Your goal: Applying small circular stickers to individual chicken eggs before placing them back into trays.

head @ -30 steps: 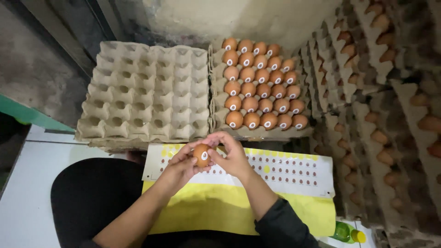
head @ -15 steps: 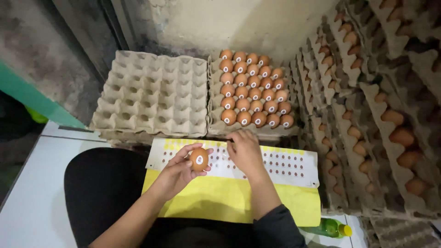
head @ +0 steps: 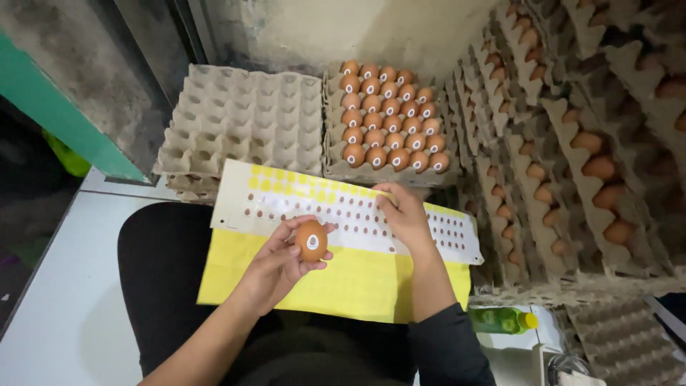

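Note:
My left hand [head: 275, 266] holds a brown egg [head: 311, 240] that bears a small white oval sticker, over my lap. My right hand [head: 401, 214] rests its fingertips on a white sheet of small oval stickers [head: 286, 204], which lies across a yellow backing sheet [head: 357, 282] on my knees. Behind the sheets stands a grey pulp tray [head: 332, 161] filled with several stickered brown eggs [head: 389, 114]. To its left is an empty pulp tray [head: 236, 118] on top of a stack.
Tall stacks of egg-filled pulp trays [head: 572, 150] lean along the right side. A green bottle with a yellow cap [head: 500, 320] lies by my right elbow. A grey wall is behind the trays, a green panel [head: 64, 114] at the left.
My right hand has left the egg and moved right onto the sticker sheet. My left hand keeps the egg, now lower and showing its sticker.

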